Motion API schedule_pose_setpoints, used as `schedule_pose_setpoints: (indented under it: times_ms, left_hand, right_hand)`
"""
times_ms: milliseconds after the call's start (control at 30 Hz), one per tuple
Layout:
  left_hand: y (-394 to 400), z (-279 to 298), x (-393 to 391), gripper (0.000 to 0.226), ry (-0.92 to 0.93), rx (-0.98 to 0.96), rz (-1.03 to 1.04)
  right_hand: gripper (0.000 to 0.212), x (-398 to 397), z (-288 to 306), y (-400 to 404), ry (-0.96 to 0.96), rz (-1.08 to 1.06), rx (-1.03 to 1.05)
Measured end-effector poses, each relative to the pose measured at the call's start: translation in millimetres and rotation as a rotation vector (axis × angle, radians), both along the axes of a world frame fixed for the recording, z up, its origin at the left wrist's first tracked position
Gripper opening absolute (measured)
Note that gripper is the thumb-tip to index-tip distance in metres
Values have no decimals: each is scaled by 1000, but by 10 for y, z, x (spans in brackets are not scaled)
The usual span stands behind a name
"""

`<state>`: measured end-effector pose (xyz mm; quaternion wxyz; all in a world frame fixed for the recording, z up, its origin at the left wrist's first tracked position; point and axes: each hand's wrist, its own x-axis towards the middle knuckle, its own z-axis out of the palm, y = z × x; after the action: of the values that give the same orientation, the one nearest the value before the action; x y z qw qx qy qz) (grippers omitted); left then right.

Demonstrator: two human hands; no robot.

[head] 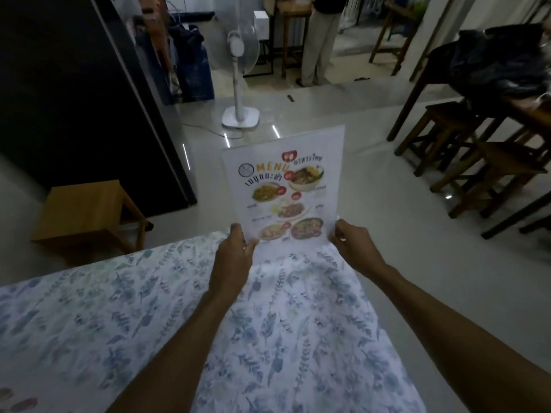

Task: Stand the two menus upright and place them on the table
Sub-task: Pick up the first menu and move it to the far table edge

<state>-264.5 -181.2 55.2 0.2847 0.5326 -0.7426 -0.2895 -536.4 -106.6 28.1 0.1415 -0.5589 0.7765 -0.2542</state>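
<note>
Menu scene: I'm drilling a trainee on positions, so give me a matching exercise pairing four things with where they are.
1. menu
2. fan
3. light wooden stool
4. left hand

a. on the floor beyond the table
b. gripping the menu's lower left corner
c. floor, left of the table
d. upright at the table's far edge

Pairs: 1-d, 2-a, 3-c, 4-b

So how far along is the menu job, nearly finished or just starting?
Roughly midway, at best. One menu is upright at the far edge of the table, with the left hand and right hand gripping its bottom corners, so it isn't released yet. No second menu shows in this view, so I can't tell whether that one is already placed or still to do.
</note>
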Motion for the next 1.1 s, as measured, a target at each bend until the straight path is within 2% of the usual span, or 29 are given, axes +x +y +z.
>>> schedule_pose_setpoints:
  times_ms: [233,467,700,1100]
  left_hand:
    - [-331,-98,-282,28,-61,-19,73]
    - [-544,-439,-420,24,-75,8,144]
    - [-565,-630,-650,26,-97,22,144]
    - [-769,-766,-719,29,-138,-66,127]
  right_hand:
    - [15,-292,-108,-437,-37,65,-15]
    - [18,-462,-441,-764,-5,148,-94]
    - [20,-610,-917,-782,-95,37,23]
    - [19,-629,-964,-879,-83,-38,-16]
